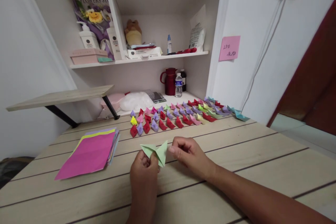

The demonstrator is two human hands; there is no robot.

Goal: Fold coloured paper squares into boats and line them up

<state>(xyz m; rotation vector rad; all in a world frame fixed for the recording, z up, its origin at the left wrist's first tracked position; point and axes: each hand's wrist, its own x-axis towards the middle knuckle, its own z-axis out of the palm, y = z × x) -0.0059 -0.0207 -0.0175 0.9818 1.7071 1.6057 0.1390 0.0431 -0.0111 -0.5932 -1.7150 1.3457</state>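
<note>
My left hand (145,168) pinches a light green folded paper piece (160,154) from below, thumb in front. Two pointed flaps of the paper spread out to the upper left and the right. Just right of the paper, my right hand (190,155) has its fingers curled in, with the thumb tip close to the right flap. No object shows in the right hand, and I cannot tell whether it touches the paper. Beyond both hands, small folded paper boats (180,122) in red, purple, pink, yellow, green and blue stand in several rows.
A stack of coloured paper sheets (89,155), pink on top, lies left on the slatted wooden table (236,175). Behind it stands a small raised shelf (63,96) on black legs. A red jug (170,81) and a water bottle (179,85) stand at the back.
</note>
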